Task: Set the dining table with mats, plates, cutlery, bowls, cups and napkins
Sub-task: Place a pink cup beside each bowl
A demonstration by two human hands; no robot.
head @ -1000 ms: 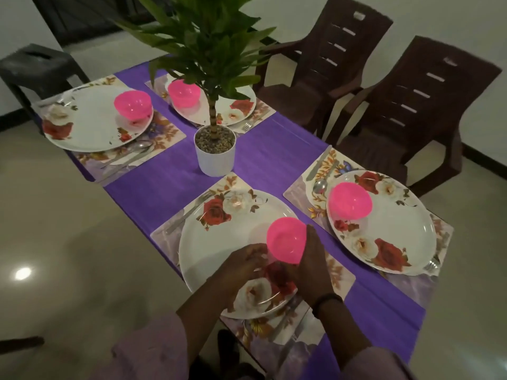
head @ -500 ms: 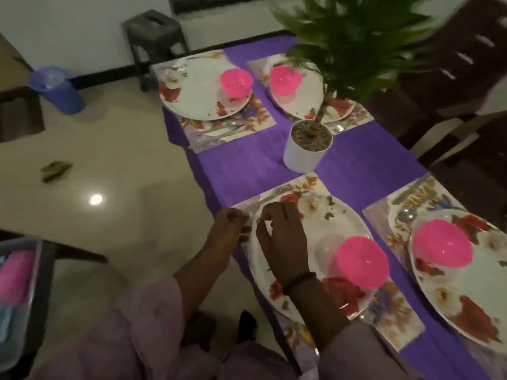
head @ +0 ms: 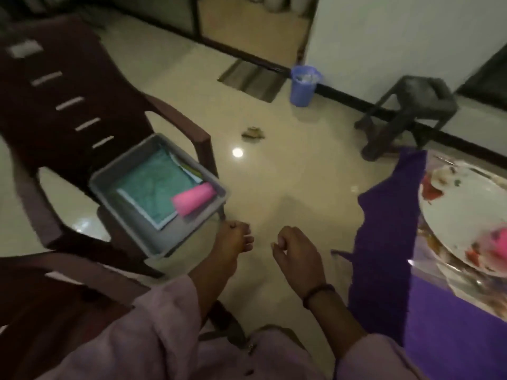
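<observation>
Home dining room, dim light. Glossy cream tile floor (head: 288,187) is reflecting a ceiling lamp. Brown moulded plastic armchair (head: 68,111) is standing beside the table, carrying a grey tray (head: 162,239) with folded teal cloths (head: 156,187) and a pink item, blurred. Purple tablecloth (head: 384,242) is hanging over the table edge at right; a floral-printed white plate (head: 466,215) is sitting on a patterned mat there. Blue plastic bin (head: 303,83) is standing against a white wall with dark skirting. Dark plastic stool (head: 411,105) is standing near the table's far end. Doormat (head: 249,80) is lying at a doorway. Domestic furnishings throughout.
</observation>
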